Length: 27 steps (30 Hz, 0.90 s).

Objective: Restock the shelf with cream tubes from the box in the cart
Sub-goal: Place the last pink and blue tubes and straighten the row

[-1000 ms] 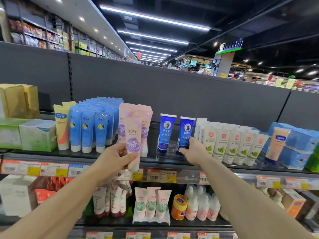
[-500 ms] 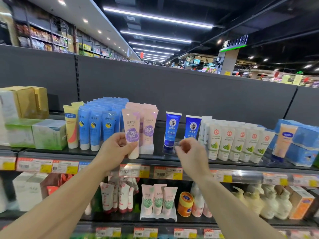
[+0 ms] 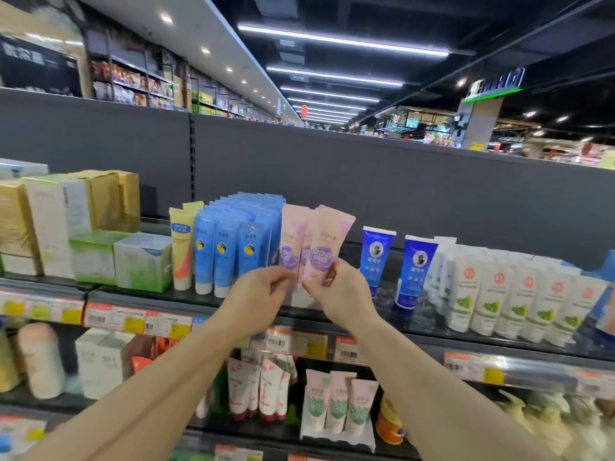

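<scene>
Pinching pink cream tubes (image 3: 327, 247) at their lower ends with both the left hand (image 3: 263, 294) and the right hand (image 3: 339, 291), fingers curled, standing them upright on the shelf (image 3: 199, 299) between the light blue tubes (image 3: 233, 247) and the dark blue tubes (image 3: 376, 257). Apparently squaring up a short pink row. Not seeing cart or box, so unable to judge remaining stock.
</scene>
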Each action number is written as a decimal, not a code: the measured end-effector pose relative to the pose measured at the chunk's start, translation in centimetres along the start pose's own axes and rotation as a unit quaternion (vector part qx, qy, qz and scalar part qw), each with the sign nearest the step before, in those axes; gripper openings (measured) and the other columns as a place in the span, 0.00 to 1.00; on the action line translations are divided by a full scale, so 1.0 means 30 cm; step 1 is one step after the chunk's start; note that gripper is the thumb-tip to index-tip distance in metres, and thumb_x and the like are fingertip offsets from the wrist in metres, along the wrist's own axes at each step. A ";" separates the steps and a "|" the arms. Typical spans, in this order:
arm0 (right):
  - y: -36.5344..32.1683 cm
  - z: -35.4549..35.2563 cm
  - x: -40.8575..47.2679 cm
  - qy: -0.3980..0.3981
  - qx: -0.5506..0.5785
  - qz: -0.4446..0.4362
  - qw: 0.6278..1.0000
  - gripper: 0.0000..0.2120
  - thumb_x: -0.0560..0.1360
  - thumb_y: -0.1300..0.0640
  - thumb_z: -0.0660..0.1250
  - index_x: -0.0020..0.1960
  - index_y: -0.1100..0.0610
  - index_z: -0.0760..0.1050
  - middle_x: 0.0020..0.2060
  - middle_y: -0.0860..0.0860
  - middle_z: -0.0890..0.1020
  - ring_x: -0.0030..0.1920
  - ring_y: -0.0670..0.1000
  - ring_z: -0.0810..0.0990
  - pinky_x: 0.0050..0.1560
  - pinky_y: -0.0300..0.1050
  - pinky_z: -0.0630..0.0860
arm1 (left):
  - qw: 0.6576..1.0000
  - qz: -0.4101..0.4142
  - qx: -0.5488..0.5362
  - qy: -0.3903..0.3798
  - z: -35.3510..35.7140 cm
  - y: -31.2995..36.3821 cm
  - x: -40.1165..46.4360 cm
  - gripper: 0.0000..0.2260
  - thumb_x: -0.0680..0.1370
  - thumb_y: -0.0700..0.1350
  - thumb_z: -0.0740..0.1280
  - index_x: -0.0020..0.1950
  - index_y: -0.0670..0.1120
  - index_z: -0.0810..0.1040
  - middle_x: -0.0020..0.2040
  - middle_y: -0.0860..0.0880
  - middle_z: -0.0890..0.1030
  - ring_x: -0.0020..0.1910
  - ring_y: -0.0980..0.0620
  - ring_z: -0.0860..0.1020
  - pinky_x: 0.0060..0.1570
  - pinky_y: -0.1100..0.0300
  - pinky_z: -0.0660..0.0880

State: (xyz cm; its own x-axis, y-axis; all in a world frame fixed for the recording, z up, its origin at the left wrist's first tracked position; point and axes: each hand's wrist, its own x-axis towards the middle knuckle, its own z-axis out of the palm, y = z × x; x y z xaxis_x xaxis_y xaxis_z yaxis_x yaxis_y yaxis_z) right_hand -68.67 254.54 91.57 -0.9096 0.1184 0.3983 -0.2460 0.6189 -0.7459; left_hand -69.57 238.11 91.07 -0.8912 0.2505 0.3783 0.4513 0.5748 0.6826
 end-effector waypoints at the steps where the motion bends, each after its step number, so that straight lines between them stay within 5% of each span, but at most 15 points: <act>1: 0.007 0.008 0.008 0.008 -0.004 0.001 1.000 0.14 0.73 0.54 0.73 0.58 0.51 0.75 0.44 0.42 0.81 0.45 0.42 0.79 0.41 0.32 0.74 | 0.999 0.008 0.030 -0.003 0.004 -0.017 -0.005 0.12 0.81 0.45 0.60 0.62 0.54 0.79 0.55 0.57 0.82 0.49 0.60 0.77 0.46 0.67 0.71; 7: 0.040 0.090 0.041 0.036 -0.052 0.003 0.998 0.18 0.72 0.51 0.72 0.60 0.50 0.73 0.51 0.46 0.79 0.48 0.44 0.79 0.43 0.33 0.75 | 0.989 0.049 0.136 0.003 0.009 -0.091 -0.002 0.13 0.79 0.48 0.63 0.62 0.50 0.78 0.56 0.52 0.82 0.54 0.52 0.78 0.53 0.55 0.75; 12: 0.016 0.100 0.037 0.051 -0.068 -0.003 0.996 0.19 0.73 0.53 0.71 0.61 0.51 0.68 0.54 0.46 0.80 0.49 0.46 0.79 0.45 0.39 0.77 | 0.962 0.116 0.246 0.012 0.016 -0.129 -0.010 0.10 0.77 0.52 0.64 0.52 0.49 0.79 0.53 0.54 0.81 0.52 0.50 0.78 0.48 0.54 0.77; 21: -0.005 0.110 0.047 0.068 -0.125 0.011 0.990 0.19 0.73 0.52 0.72 0.59 0.51 0.68 0.55 0.47 0.79 0.51 0.47 0.80 0.49 0.43 0.80 | 0.942 0.164 0.292 0.032 0.033 -0.165 0.001 0.12 0.75 0.52 0.67 0.54 0.47 0.83 0.54 0.51 0.82 0.49 0.47 0.79 0.43 0.51 0.79; 27: 0.006 0.126 0.040 0.058 -0.163 0.034 0.984 0.14 0.74 0.50 0.71 0.56 0.51 0.71 0.53 0.46 0.79 0.48 0.46 0.77 0.49 0.42 0.78 | 0.923 0.198 0.326 0.040 0.030 -0.184 -0.006 0.23 0.75 0.60 0.55 0.52 0.48 0.83 0.48 0.53 0.83 0.45 0.50 0.78 0.42 0.54 0.79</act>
State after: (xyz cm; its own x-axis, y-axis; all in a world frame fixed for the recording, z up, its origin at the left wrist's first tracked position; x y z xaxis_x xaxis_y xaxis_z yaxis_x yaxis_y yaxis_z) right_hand -71.07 251.87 89.90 -0.8718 0.2441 0.4248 -0.0476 0.8207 -0.5693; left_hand -71.95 235.62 86.68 -0.6444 0.4989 0.5795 0.5940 0.8039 -0.0317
